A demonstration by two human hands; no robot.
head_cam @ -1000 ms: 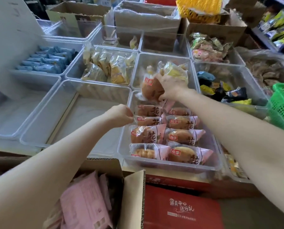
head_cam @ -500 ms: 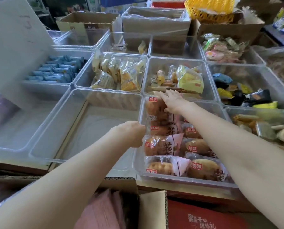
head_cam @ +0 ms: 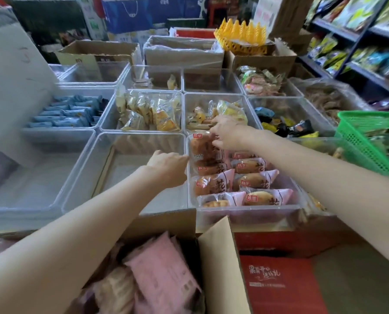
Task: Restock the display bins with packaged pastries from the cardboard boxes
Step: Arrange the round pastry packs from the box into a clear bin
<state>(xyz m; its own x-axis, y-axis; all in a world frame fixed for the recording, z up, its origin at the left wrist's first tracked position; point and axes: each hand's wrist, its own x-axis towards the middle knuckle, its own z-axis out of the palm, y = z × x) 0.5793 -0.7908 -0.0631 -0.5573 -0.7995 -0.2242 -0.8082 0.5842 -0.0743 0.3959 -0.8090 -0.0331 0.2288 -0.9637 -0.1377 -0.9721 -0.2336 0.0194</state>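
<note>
Head view: my right hand (head_cam: 228, 133) pinches the top edge of a packaged pastry (head_cam: 203, 147) at the far end of the clear display bin (head_cam: 245, 213). My left hand (head_cam: 168, 167), fingers loosely curled and holding nothing, touches that pack's left edge. More pink packs (head_cam: 164, 277) sit in the cardboard box (head_cam: 220, 257), below my wrists.

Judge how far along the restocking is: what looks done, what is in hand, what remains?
Done: pink-wrapped pastries fill the near bin in rows. In hand: the right hand sets a pastry pack at the back; the left hand rests at that bin's left wall. Left: the neighbouring bin holds nothing, and the cardboard box holds pink packs.
</note>
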